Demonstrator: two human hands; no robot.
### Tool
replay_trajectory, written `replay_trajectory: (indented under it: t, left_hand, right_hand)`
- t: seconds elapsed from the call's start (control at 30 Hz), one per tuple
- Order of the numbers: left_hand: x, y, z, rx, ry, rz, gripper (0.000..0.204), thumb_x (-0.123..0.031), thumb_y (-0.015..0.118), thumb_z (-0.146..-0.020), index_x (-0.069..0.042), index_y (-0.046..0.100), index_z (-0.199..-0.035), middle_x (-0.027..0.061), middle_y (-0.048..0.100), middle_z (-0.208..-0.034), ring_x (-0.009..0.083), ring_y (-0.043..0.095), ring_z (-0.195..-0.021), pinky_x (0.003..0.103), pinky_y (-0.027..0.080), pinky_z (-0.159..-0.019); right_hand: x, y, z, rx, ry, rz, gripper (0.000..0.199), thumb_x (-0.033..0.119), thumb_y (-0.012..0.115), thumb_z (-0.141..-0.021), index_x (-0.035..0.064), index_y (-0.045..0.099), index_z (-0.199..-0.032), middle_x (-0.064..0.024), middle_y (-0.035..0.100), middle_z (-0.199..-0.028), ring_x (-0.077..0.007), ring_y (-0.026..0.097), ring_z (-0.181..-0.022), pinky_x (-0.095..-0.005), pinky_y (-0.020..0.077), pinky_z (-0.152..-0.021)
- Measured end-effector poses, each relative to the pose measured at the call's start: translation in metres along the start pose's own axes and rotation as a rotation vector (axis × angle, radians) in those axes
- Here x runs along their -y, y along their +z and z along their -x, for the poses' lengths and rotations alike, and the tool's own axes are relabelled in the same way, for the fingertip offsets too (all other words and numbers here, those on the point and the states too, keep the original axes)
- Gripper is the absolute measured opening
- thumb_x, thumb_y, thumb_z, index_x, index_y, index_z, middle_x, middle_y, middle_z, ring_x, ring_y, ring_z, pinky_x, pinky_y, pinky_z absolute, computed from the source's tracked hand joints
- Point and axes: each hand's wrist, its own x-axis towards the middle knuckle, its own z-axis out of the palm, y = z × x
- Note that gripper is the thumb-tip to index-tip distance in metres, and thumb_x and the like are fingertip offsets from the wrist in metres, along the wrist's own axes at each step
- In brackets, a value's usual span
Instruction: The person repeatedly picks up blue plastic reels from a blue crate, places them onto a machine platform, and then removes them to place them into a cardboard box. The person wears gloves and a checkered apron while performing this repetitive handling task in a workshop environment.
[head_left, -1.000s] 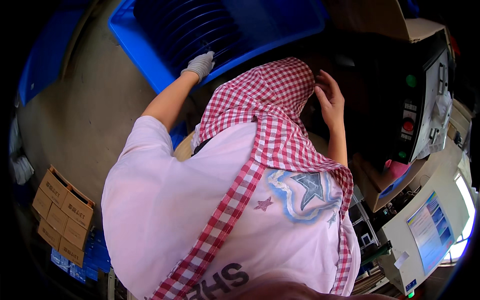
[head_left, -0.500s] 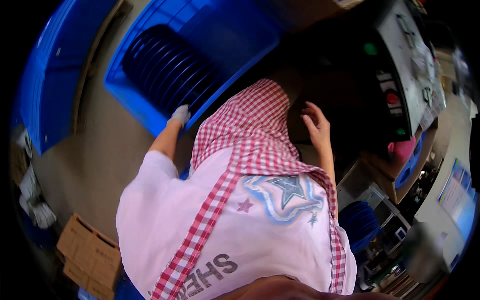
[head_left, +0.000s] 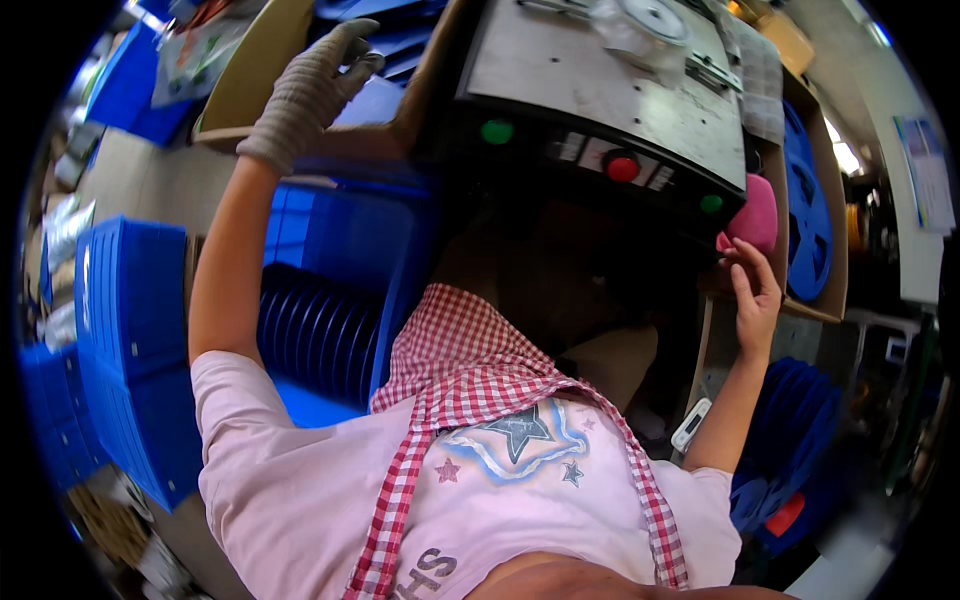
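My left hand (head_left: 312,95), in a grey knitted glove, reaches over a cardboard box (head_left: 240,100) at the upper left. Its fingers are apart above flat blue plastic parts (head_left: 375,105) in that box, and I see nothing held. Bare, with slightly bent and parted fingers, my right hand (head_left: 757,300) is beside the machine's right front corner. Its fingertips are next to a pink object (head_left: 757,215); whether they touch it I cannot tell. Black discs (head_left: 325,325) stand in a row inside a blue bin (head_left: 325,408) below my left arm.
Ahead is a machine (head_left: 600,75) with a metal top, two green buttons and a red one (head_left: 621,166). A box at its right holds a large blue wheel-shaped part (head_left: 806,205). Stacked blue crates (head_left: 135,300) stand at the left. Blue discs (head_left: 795,420) lie beyond my right forearm.
My left hand has gone from the blue bin's rim up to the cardboard box. My right hand has moved outward to the pink object. The view has turned toward the machine.
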Motion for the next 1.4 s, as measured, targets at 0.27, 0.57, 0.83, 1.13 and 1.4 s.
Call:
replay_trajectory:
  t: [0.27, 0.57, 0.83, 1.13, 1.4]
  left_hand:
    - [0.038, -0.080, -0.085, 0.067, -0.116, -1.093, 0.085, -0.023, 0.070, -0.076, -0.016, 0.023, -0.147, 0.0188, 0.044, -0.135, 0.0359, 0.046, -0.121, 0.048, 0.040, -0.096]
    - [0.148, -0.112, -0.096, 0.020, -0.272, -1.002, 0.040, -0.028, 0.041, -0.094, -0.009, 0.047, -0.129, 0.0178, 0.064, -0.101, 0.0368, 0.065, -0.086, 0.044, 0.050, -0.065]
    - [0.062, -0.180, -0.007, 0.124, -0.266, -1.156, 0.045, -0.014, 0.049, -0.088, -0.014, 0.045, -0.133, 0.0173, 0.065, -0.097, 0.0329, 0.067, -0.081, 0.045, 0.053, -0.066]
    - [0.029, -0.190, 0.069, 0.256, -0.503, -0.599, 0.050, -0.031, 0.060, -0.086, -0.011, 0.048, -0.131, 0.0168, 0.067, -0.100, 0.0303, 0.066, -0.083, 0.038, 0.051, -0.077]
    - [0.196, -0.118, 0.000, 0.338, -0.514, -0.627, 0.093, -0.073, 0.048, -0.078, -0.002, 0.039, -0.138, 0.0268, 0.052, -0.128, 0.0381, 0.048, -0.123, 0.045, 0.038, -0.101]
  right_hand:
    - [0.023, -0.215, -0.018, -0.453, -0.113, 0.190, 0.029, 0.010, 0.059, -0.090, 0.0047, 0.062, -0.118, -0.0060, 0.063, -0.103, -0.0118, 0.059, -0.096, -0.0238, 0.0472, -0.082]
    - [-0.020, -0.305, -0.092, -0.428, 0.146, 1.059, 0.087, 0.055, 0.068, -0.074, -0.0001, 0.042, -0.136, -0.0263, 0.052, -0.129, -0.0372, 0.050, -0.121, -0.0422, 0.0390, -0.100]
    - [-0.062, -0.240, -0.112, -0.546, 0.418, 1.192, 0.074, 0.050, 0.064, -0.076, 0.0247, 0.040, -0.141, -0.0238, 0.055, -0.123, -0.0425, 0.051, -0.114, -0.0477, 0.0425, -0.095]
    - [-0.011, -0.266, -0.074, -0.982, 0.074, 1.185, 0.059, 0.057, 0.059, -0.081, 0.0206, 0.056, -0.128, -0.0229, 0.061, -0.115, -0.0390, 0.058, -0.104, -0.0464, 0.0450, -0.088]
    - [0.064, -0.108, -0.020, -0.932, -0.445, 1.034, 0.056, 0.031, 0.073, -0.074, 0.0166, 0.057, -0.125, -0.0108, 0.060, -0.120, -0.0307, 0.052, -0.112, -0.0408, 0.0371, -0.098]
